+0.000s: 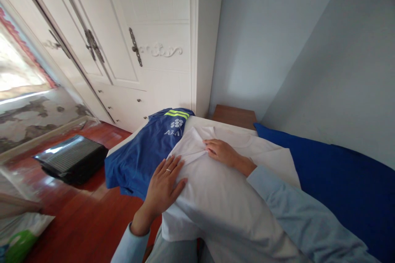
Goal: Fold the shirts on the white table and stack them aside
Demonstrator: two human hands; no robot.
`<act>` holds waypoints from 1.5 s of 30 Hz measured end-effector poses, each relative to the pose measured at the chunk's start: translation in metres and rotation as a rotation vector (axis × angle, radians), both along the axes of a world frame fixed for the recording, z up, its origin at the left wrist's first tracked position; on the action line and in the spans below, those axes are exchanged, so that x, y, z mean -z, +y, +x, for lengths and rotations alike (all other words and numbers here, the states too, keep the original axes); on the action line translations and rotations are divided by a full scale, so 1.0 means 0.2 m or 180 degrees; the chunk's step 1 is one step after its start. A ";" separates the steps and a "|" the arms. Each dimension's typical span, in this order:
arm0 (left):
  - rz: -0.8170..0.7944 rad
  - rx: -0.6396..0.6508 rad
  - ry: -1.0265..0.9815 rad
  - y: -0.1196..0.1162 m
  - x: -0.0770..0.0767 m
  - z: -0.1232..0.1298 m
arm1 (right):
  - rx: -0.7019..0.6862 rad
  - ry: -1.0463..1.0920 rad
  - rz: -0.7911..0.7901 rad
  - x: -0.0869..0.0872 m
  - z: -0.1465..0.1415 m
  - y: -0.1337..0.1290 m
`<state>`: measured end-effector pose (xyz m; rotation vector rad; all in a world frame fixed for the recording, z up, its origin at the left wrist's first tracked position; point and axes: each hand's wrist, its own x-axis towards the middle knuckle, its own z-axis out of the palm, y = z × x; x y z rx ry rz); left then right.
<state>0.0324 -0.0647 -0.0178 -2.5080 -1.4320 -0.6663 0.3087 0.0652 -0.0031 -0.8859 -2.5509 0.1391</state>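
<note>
A white T-shirt lies spread over a white surface, its neckline at the far side and its lower part hanging toward me. My left hand, with a ring on one finger, rests flat on the shirt's left edge, fingers stretched out. Farther along, my right hand has its fingers bent together on the cloth near the shoulder, where creases gather at the fingertips. A blue shirt with yellow-green stripes and a white print lies to the left, partly under the white one.
Behind stands a white wardrobe with dark handles. A brown wooden stand fills the corner by the grey wall. Blue fabric covers the right side. On the red floor are a black case and a white-green bag.
</note>
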 end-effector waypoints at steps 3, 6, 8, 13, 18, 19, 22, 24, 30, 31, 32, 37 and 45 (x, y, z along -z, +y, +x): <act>-0.0002 -0.0018 -0.0016 0.00 0.00 0.00 | -0.0026 0.0003 -0.0095 0.01 0.01 0.01; 0.0011 -0.0021 -0.0054 0.00 0.00 0.00 | -0.0092 0.0182 -0.0058 0.01 0.02 0.00; 0.0015 -0.0012 -0.0064 0.00 0.01 0.00 | -0.0241 0.0302 0.0024 0.00 0.02 -0.01; 0.0072 0.0021 -0.0055 0.01 0.02 -0.01 | -0.0600 0.0255 0.0120 -0.02 0.02 -0.02; 0.0087 0.0020 -0.0102 0.01 0.03 -0.01 | -0.0545 0.0398 0.0033 -0.01 0.04 -0.01; 0.0093 0.0023 -0.0115 0.01 0.03 -0.01 | -0.0521 0.0422 0.0035 -0.01 0.04 -0.01; 0.0156 -0.0028 -0.0177 0.00 0.04 -0.01 | -0.0495 0.0395 0.0022 0.00 0.05 0.00; 0.0215 -0.0102 -0.0239 0.00 0.05 -0.01 | -0.0498 0.0329 -0.0015 0.01 0.05 0.01; 0.0234 -0.0057 -0.0376 0.01 0.06 0.00 | -0.0368 0.0387 -0.0158 0.02 0.05 0.02; 0.0223 -0.0031 -0.0449 0.01 0.05 0.00 | -0.0347 0.0413 -0.0187 0.02 0.04 0.02; 0.0217 -0.0007 -0.0561 0.00 0.04 0.00 | -0.0329 0.0437 -0.0209 0.03 0.04 0.02; 0.0397 -0.0195 -0.2009 -0.13 0.08 -0.03 | -0.0302 0.0507 -0.0221 0.04 0.04 0.02; -0.0223 -0.1894 -0.3526 -0.55 0.50 -0.15 | -0.0325 0.0730 -0.0296 0.05 0.05 0.05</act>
